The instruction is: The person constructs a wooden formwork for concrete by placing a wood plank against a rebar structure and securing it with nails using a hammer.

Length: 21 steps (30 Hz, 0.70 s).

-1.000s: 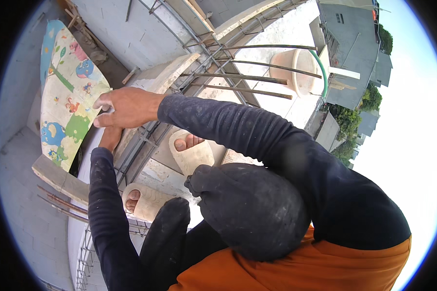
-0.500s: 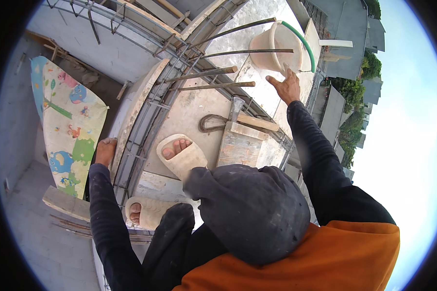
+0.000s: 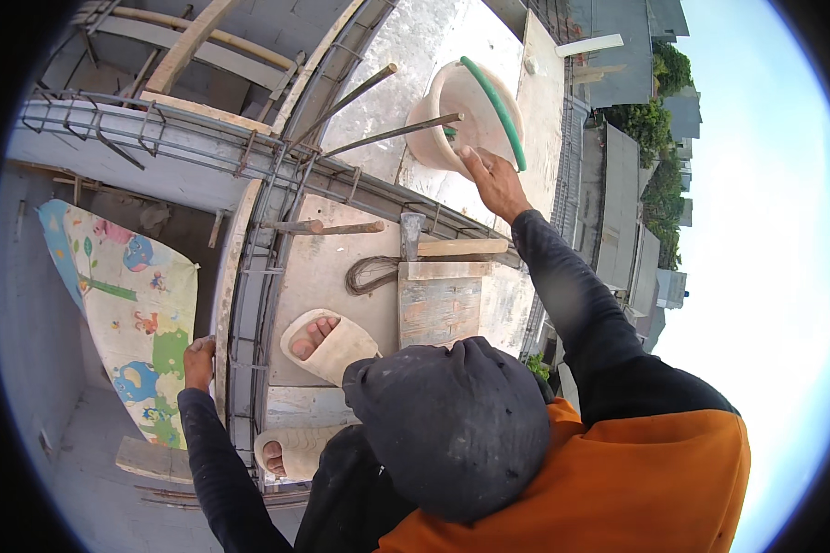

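A pale plastic bucket (image 3: 422,138) with a green hose-like handle (image 3: 493,106) stands tilted on the white panels ahead. My right hand (image 3: 498,182) is closed on its near rim, the thumb and fingers at the edge. At the left, my left hand (image 3: 199,362) is closed on the edge of a long upright formwork board (image 3: 234,267). Between my arms lie a hammer (image 3: 412,238) with a wooden handle, a coil of thin wire (image 3: 371,276) and a worn wooden board (image 3: 441,304). The bucket's contents are mostly hidden; something green shows inside.
Steel rebar cages (image 3: 258,249) run alongside my feet in beige sandals (image 3: 327,346), with bar ends sticking up near the bucket. A patterned sheet (image 3: 138,323) hangs in the lower space at left. Rooftops and trees (image 3: 650,180) lie beyond the right edge.
My right hand has gone from reaching, fingers spread, to gripping the bucket rim. The bucket now leans more toward me. My left hand stays on the board while the view has shifted.
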Available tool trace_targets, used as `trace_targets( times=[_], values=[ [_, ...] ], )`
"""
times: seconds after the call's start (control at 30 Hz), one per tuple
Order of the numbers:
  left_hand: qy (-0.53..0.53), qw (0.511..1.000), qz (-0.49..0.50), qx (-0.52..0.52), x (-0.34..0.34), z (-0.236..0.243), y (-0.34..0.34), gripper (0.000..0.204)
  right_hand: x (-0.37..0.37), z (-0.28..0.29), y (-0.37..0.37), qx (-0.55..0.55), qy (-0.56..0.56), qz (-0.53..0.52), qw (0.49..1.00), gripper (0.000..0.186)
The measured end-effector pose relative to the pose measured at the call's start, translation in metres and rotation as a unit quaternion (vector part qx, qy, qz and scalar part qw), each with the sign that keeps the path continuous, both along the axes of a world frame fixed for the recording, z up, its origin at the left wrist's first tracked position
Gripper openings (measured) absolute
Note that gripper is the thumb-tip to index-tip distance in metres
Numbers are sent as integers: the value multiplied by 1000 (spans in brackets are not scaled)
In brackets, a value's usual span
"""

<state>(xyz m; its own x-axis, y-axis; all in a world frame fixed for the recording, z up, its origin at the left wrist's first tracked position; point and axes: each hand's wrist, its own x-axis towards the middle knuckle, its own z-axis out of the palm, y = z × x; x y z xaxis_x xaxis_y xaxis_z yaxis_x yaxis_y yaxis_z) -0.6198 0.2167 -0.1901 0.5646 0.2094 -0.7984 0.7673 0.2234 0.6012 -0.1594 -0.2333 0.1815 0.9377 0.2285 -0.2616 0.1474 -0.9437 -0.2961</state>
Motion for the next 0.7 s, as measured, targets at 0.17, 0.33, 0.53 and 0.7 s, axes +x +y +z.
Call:
trace_targets(
  times=[0.17,0.33,0.53,0.7],
  values=[
    [20,1000,6,-17,4,14,-3,32,52,-35,-19,104,41,-191,975,55],
    [16,1000,-5,-16,17,5,-21,31,146,-111,-75,-178,-9,4,984,36],
    [42,996,36,73,-38,29,38,27,162,-190,37,-183,48,16,982,42],
    [25,993,-70,89,53,48,-27,32,190,-134,-88,-183,-35,62,980,38]
  ],
)
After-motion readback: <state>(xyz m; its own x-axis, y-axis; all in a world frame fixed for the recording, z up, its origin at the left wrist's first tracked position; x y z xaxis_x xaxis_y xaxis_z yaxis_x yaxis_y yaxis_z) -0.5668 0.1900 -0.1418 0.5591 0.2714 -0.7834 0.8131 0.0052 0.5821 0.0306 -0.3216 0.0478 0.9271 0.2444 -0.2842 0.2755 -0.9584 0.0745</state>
